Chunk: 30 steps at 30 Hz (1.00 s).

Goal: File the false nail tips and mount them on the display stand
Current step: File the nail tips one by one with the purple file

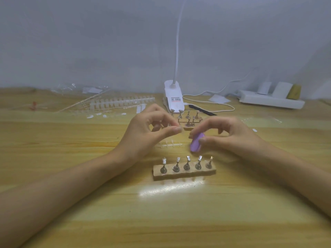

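My right hand pinches a small purple nail file between thumb and fingers, above the table. My left hand is level with it on the left, thumb and forefinger pinched together; whether a clear nail tip sits between them I cannot tell. In front of both hands stands a display stand, a tan strip with several metal pegs, some topped with clear tips. A second stand with bare pegs is behind the hands. A clear strip of nail tips lies under my left hand.
More clear tip strips and plastic bags lie at the back left, with loose white stickers. A white clip lamp stands at the back centre, its cable looping right. A black pen and a white power strip are at the back right.
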Each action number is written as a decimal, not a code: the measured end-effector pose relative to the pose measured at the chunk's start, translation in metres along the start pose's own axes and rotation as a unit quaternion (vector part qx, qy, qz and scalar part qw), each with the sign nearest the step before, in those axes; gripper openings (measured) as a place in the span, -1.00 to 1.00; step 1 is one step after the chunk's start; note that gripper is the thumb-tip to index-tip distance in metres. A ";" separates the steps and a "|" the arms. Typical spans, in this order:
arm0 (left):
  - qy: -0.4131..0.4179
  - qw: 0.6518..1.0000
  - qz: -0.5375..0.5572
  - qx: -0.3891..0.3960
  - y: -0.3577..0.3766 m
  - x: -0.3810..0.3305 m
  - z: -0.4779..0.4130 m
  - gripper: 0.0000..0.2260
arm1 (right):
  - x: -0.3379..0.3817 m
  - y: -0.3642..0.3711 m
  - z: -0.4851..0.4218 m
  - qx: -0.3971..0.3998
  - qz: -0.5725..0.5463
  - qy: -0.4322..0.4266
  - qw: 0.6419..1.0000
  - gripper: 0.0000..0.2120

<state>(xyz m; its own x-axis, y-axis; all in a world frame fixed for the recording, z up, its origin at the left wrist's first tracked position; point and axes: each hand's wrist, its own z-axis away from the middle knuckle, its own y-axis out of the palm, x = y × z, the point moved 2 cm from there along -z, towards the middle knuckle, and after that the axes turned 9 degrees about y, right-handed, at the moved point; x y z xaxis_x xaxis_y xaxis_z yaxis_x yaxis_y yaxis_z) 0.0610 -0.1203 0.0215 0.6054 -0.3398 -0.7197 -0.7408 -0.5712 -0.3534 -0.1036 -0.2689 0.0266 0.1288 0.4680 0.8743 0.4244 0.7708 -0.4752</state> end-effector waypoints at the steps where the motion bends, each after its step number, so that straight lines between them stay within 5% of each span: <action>1: -0.008 1.000 0.015 -0.003 -0.001 0.000 0.000 -0.87 | 0.000 -0.003 0.000 0.010 0.039 0.017 0.999 -0.86; 5: -0.014 0.998 0.061 -0.006 -0.005 -0.002 0.001 -0.86 | 0.007 -0.020 -0.003 -0.022 0.170 0.062 0.983 -0.78; 10: -0.044 0.993 0.095 0.058 -0.004 -0.009 0.000 -0.92 | 0.047 -0.001 0.010 -0.046 0.164 -0.151 0.974 -0.62; 13: -0.045 0.989 0.094 0.106 -0.006 -0.018 -0.003 -0.93 | 0.068 0.015 0.015 -0.091 0.204 -0.191 0.956 -0.78; 21: -0.089 0.981 0.086 0.152 -0.020 -0.044 -0.012 -0.83 | 0.089 0.019 0.026 -0.157 0.257 -0.203 0.932 -0.83; 27: -0.073 0.984 0.064 0.152 -0.024 -0.043 -0.003 -0.81 | 0.084 0.022 0.026 -0.129 0.212 -0.165 0.955 -0.82; 30: -0.060 0.976 -0.017 0.210 -0.029 -0.032 0.012 -0.56 | 0.073 0.029 0.029 -0.106 0.203 -0.144 0.963 -0.80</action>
<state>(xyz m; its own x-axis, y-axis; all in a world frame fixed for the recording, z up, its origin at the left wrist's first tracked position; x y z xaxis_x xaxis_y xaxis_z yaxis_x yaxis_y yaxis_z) 0.0599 -0.0838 0.0479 0.6120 -0.2218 -0.7591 -0.7900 -0.2154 -0.5740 -0.1081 -0.1995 0.0732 0.0819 0.8360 0.5425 0.5684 0.4080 -0.7145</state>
